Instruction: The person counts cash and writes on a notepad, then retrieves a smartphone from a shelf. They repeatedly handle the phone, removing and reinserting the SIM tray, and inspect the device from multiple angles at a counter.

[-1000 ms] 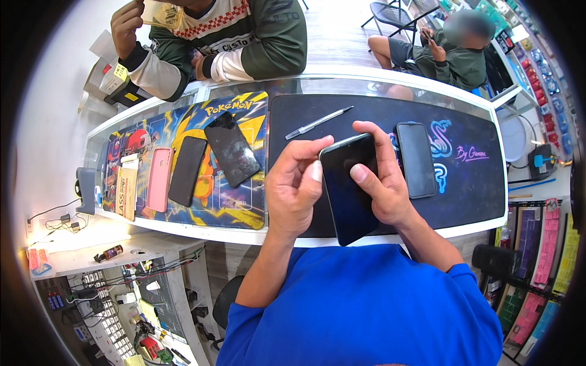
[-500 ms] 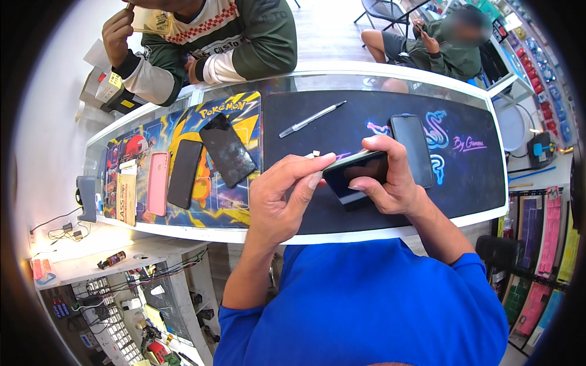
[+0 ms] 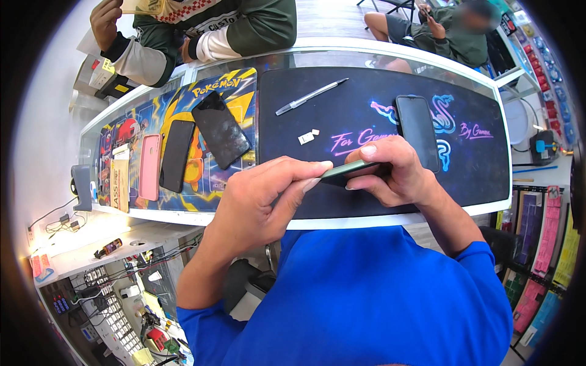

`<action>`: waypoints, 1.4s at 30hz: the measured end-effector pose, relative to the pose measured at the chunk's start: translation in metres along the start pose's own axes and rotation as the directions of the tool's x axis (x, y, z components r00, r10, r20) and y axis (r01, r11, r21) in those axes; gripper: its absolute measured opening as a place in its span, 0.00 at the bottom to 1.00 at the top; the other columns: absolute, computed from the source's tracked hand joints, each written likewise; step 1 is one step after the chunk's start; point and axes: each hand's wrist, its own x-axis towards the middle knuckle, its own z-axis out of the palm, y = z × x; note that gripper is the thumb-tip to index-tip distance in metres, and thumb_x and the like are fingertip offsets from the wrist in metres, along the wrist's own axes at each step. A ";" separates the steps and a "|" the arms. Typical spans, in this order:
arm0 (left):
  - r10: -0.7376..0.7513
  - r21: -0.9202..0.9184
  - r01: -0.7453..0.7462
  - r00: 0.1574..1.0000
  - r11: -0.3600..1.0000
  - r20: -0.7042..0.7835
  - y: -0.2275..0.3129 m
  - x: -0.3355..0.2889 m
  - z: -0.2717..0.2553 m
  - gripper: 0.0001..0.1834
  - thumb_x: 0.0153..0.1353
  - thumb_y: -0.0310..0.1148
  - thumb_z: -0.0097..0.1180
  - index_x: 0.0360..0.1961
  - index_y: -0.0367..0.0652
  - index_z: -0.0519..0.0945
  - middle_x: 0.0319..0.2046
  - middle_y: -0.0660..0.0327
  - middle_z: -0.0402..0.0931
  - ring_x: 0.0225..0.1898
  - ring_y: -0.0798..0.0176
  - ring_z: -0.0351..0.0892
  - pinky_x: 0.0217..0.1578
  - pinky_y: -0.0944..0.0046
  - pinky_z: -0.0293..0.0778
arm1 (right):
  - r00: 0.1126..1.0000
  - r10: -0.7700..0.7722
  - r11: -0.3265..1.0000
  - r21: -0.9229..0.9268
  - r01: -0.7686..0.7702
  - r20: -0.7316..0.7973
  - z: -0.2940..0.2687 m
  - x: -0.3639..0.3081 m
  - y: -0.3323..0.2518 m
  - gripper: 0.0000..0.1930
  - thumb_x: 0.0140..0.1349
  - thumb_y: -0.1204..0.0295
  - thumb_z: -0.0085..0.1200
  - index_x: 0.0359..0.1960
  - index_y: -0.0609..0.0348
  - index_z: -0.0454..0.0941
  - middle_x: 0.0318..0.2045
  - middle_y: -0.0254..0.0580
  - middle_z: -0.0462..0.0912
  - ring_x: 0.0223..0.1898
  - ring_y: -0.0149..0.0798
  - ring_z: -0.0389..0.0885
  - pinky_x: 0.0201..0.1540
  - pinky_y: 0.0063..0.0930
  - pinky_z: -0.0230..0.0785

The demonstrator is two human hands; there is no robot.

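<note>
A thin smartphone with a green edge (image 3: 345, 169) is held nearly edge-on above the black mat. My right hand (image 3: 400, 171) grips its right end between thumb and fingers. At the left end, the thumb and index finger of my left hand (image 3: 259, 192) are pinched on its corner; anything small between those fingertips is hidden. Beyond the phone, small white pieces (image 3: 307, 137) lie on the mat. A second dark phone (image 3: 418, 131) rests face up just past my right hand. Farther back lies a clear pen (image 3: 311, 97).
On the colourful mat (image 3: 210, 189) at left lie a cracked-looking black phone (image 3: 221, 131), another dark phone (image 3: 177, 155), a pink phone case (image 3: 149, 166) and a narrow box (image 3: 119, 183). Someone in a green and white sleeve (image 3: 262, 30) leans on the counter; another person (image 3: 452, 39) sits beyond.
The phone has tilted from showing its dark screen to nearly edge-on. My view has shifted, and the white pieces on the mat now show fully. Both hands remain on the phone.
</note>
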 end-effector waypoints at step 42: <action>0.071 0.096 -0.069 0.997 0.993 -0.007 -0.037 -0.028 0.004 0.23 0.71 0.17 0.57 0.64 0.45 0.83 0.46 0.52 0.86 0.46 0.49 0.87 0.46 0.56 0.81 | 0.787 0.525 0.835 -0.377 -0.401 0.326 0.005 0.021 -0.033 0.16 0.68 0.58 0.71 0.40 0.58 0.84 0.26 0.46 0.86 0.29 0.53 0.88 0.33 0.42 0.77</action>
